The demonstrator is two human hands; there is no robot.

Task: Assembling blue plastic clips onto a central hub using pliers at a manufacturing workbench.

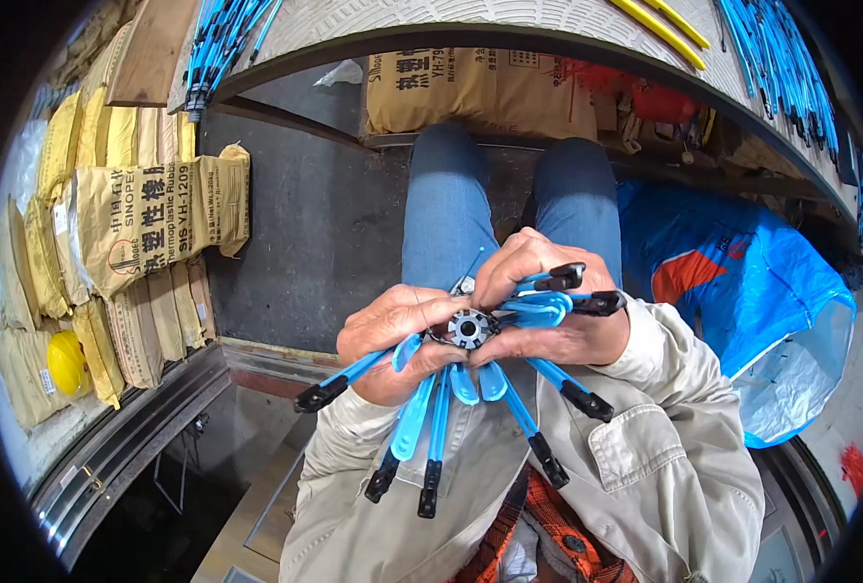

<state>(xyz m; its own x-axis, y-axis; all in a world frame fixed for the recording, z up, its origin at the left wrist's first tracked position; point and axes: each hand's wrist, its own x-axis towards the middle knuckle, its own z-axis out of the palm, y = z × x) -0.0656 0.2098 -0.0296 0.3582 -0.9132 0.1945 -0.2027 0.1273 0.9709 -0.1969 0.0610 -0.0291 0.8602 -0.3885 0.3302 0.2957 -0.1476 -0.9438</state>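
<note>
Between my two hands, in front of my lap, is a round notched grey-and-black hub [469,339] with a hole in its middle. Blue rods [438,428] with black end pieces fan out from it toward my body and to both sides. My left hand [378,335] is closed on the hub's left side, thumb and fingers pinching near its rim. On the other side my right hand [587,338] grips the hub, with several rods and flat blue pieces [538,311] lying across its fingers. A thin wire or thread shows by the fingers; its ends are hard to make out.
A curved-looking table [373,27] ahead carries bundles of blue rods [225,44] and yellow strips [660,29]. Stacked paper sacks [159,219] stand at the left, with a yellow hard hat [67,363]. A blue plastic bag [742,291] lies at the right. Another sack [480,92] sits beyond my knees.
</note>
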